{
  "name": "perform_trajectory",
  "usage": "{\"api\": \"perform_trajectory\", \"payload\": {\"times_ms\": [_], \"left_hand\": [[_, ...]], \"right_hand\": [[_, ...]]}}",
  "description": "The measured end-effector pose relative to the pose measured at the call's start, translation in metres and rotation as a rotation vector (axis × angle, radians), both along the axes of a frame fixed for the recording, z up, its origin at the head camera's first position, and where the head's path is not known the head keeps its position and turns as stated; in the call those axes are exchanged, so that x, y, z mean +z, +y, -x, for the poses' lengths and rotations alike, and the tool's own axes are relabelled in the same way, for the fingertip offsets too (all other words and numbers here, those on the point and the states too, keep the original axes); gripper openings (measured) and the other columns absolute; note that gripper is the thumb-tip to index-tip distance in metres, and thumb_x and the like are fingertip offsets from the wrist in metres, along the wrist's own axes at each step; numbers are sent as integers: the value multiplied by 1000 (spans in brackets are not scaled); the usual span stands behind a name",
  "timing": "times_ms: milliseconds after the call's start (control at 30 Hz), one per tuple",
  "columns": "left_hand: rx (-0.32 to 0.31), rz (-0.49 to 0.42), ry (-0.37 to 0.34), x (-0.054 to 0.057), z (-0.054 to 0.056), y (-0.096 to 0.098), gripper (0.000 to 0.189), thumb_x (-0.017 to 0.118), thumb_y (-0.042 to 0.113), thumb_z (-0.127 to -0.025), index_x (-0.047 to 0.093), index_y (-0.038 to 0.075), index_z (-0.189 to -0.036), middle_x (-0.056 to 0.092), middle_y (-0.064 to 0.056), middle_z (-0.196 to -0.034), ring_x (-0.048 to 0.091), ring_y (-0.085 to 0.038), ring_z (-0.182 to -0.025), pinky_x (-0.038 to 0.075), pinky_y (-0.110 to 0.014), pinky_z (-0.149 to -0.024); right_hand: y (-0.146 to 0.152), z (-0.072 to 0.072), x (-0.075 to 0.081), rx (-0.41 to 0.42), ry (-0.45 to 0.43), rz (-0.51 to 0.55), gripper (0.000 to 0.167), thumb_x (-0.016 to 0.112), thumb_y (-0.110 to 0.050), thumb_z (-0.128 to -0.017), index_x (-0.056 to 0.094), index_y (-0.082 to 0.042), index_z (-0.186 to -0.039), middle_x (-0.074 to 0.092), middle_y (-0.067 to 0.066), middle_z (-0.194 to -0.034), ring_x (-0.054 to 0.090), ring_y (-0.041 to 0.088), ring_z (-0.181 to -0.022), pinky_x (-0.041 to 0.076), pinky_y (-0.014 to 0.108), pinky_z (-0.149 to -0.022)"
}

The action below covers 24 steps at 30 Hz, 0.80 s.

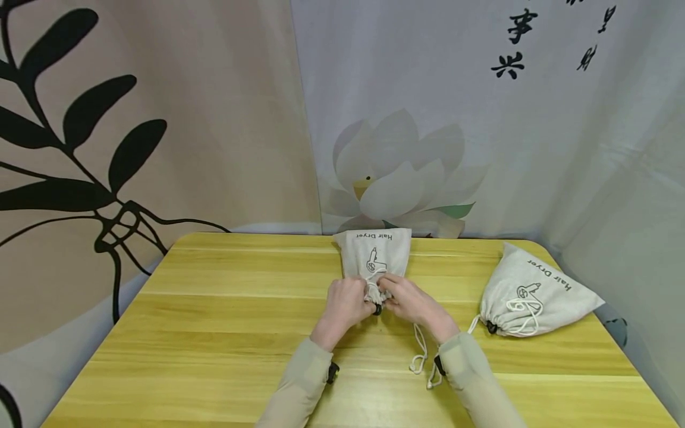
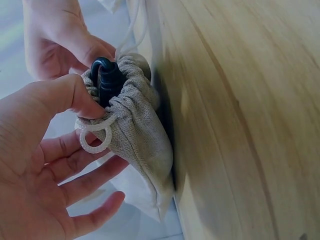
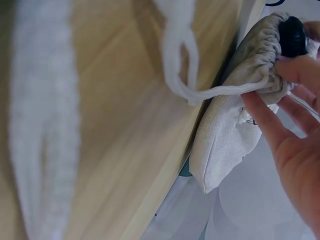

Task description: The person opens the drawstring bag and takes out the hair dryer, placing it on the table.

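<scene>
A light linen drawstring bag (image 1: 355,249), printed "Hair Dryer" and a dryer drawing, lies near the table's far edge with its gathered mouth towards me. My left hand (image 1: 346,303) pinches one side of that mouth, thumb at the rim and the other fingers spread beneath. On the opposite side my right hand (image 1: 413,302) holds the rim between thumb and fingers. A black cord end with a ribbed sleeve (image 2: 111,82) pokes out of the opening. White drawstring (image 3: 215,92) trails from the bag past my right fingers; a small loop (image 2: 96,140) shows by my left.
A second, fuller "Hair Dryer" bag (image 1: 556,303) lies at the right of the wooden table (image 1: 225,333), its white cord bunched on top and a black bit at its mouth. Drawstring ends (image 1: 420,356) hang near my right wrist. A printed curtain (image 1: 241,119) stands behind the table.
</scene>
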<state>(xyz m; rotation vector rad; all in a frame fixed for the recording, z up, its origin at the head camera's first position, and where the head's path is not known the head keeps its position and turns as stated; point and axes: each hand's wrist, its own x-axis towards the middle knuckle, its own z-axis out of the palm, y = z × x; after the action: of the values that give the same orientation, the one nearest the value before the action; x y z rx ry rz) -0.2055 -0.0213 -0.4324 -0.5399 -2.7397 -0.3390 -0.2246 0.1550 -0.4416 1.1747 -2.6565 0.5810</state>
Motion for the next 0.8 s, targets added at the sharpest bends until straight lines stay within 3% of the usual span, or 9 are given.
{"api": "perform_trajectory", "payload": {"times_ms": [433, 800], "left_hand": [[16, -33, 10, 2, -5, -5, 35, 77, 25, -61, 45, 17, -53, 43, 6, -53, 37, -10, -45, 28, -22, -43], [20, -49, -15, 6, -8, -11, 30, 80, 26, -62, 53, 14, -57, 50, 5, -56, 39, -10, -46, 29, -20, -43]], "right_hand": [[0, -2, 1, 14, 3, 18, 25, 66, 5, -74, 58, -7, -95, 63, 6, -103, 62, 16, -88, 55, 29, -80], [0, -2, 2, 31, 18, 24, 28, 65, 6, -74, 60, -5, -99, 62, 4, -95, 59, 13, -80, 53, 25, -73]]}}
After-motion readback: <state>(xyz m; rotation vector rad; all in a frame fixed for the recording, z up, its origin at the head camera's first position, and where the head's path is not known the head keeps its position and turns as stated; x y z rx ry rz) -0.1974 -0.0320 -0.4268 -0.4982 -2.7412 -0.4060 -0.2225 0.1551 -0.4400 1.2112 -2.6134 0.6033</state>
